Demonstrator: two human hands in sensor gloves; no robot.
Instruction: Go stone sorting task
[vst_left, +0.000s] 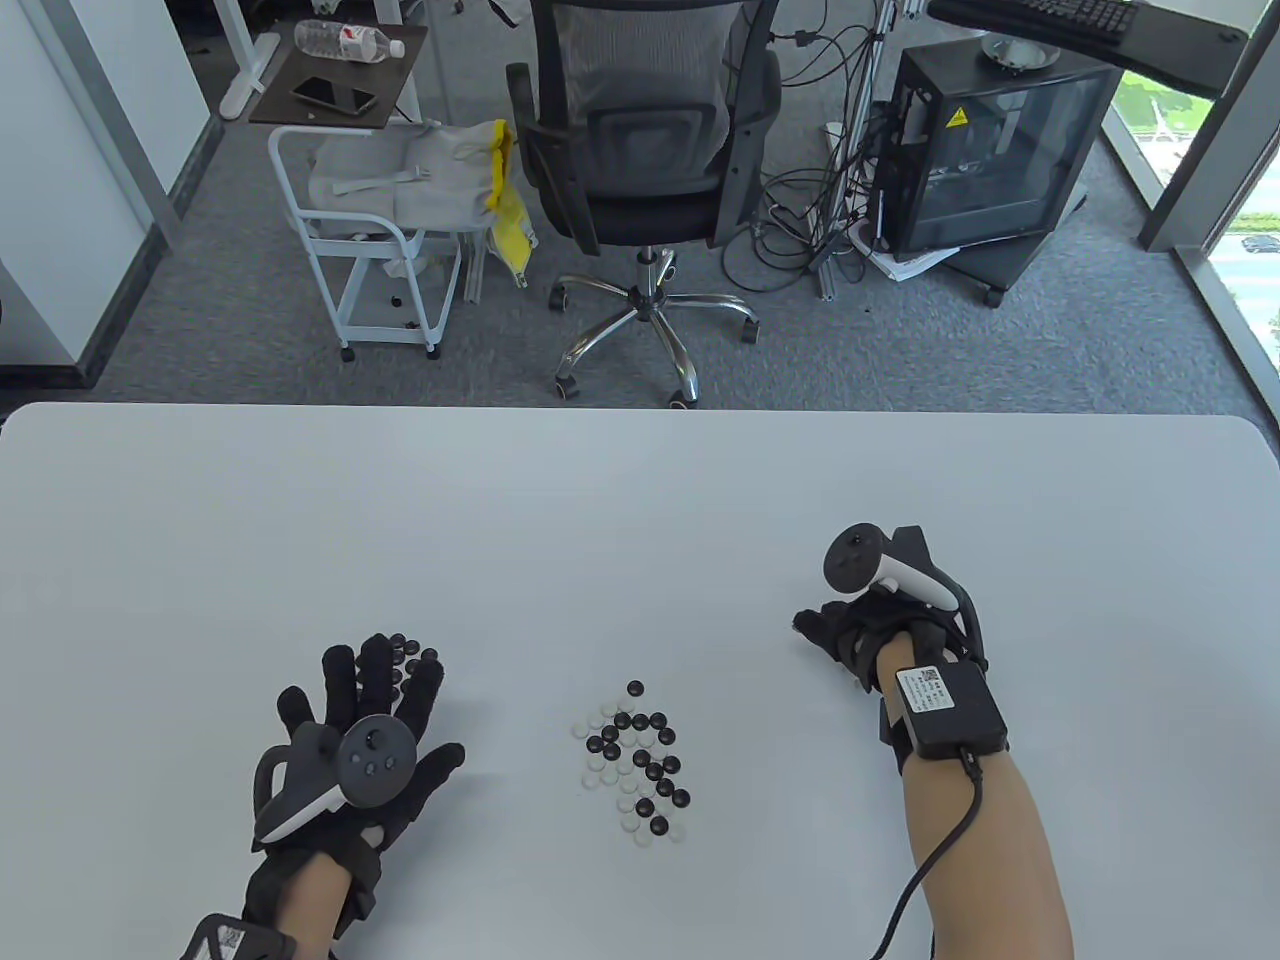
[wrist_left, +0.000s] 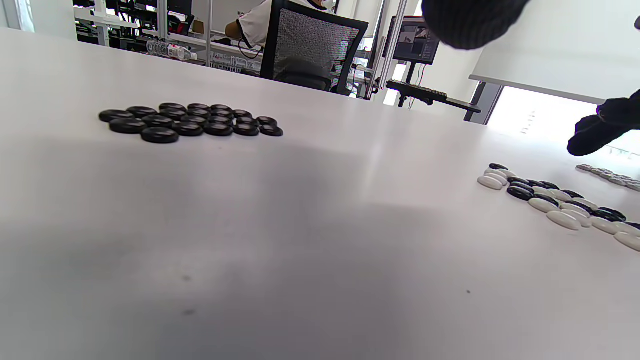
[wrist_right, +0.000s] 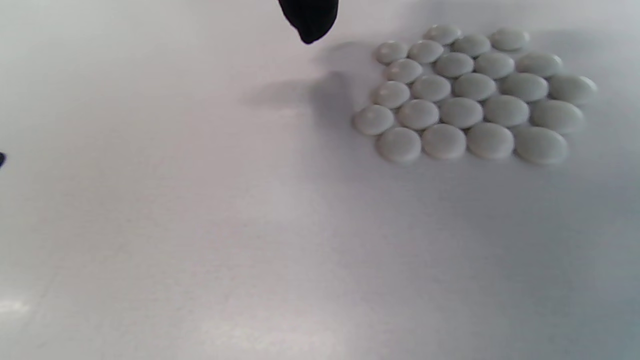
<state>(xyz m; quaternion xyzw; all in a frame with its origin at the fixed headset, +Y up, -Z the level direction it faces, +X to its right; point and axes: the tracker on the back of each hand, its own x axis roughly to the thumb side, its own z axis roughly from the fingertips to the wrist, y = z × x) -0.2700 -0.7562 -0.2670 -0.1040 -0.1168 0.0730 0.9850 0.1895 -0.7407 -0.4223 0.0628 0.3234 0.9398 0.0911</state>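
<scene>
A mixed heap of black and white Go stones (vst_left: 637, 760) lies at the middle front of the white table (vst_left: 620, 520); it also shows in the left wrist view (wrist_left: 555, 205). My left hand (vst_left: 365, 720) lies spread, fingers over a sorted cluster of black stones (vst_left: 410, 655), which shows in the left wrist view (wrist_left: 187, 121). My right hand (vst_left: 850, 640) is to the right of the heap, hiding a sorted cluster of white stones that shows in the right wrist view (wrist_right: 470, 97). One gloved fingertip (wrist_right: 310, 17) hangs above the table left of the white stones. Neither hand visibly holds a stone.
Beyond the table's far edge stand an office chair (vst_left: 640, 150), a white cart (vst_left: 370, 230) and a black case (vst_left: 990, 150) on the carpet. Bare table surface lies behind and between the stone groups.
</scene>
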